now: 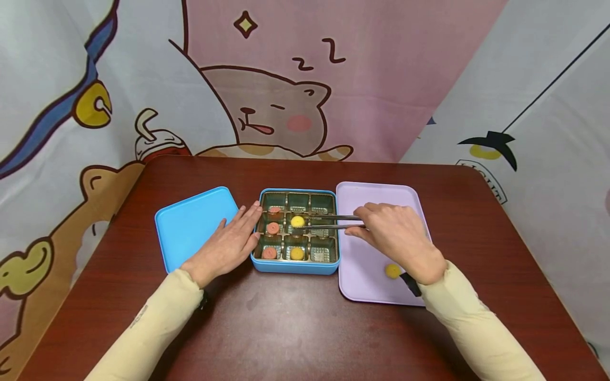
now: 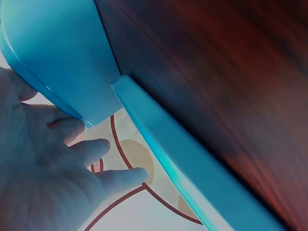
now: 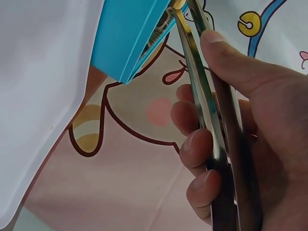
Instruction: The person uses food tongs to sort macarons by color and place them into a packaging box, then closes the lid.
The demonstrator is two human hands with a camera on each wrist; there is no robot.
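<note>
Right hand point(image 1: 396, 233) pinches the tongs point(image 1: 333, 227), so one wobbly squeeze could knock the yellow piece point(image 1: 297, 221) past its fingertips askew (left hand point(image 1: 227, 242), fingers spread, just touches the box point(image 1: 295, 268)).

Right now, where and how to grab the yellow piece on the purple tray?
Likely pinch the yellow piece across opposite sides of its round edge with the tongs, from above: it lies on the purple tray, inside the rim.

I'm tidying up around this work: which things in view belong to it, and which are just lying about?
Belong to the job: tongs, yellow pieces, pink pieces, blue compartment box, lilac tray.
Seemingly just lying or hanging about: blue lid, patterned backdrop.
</note>
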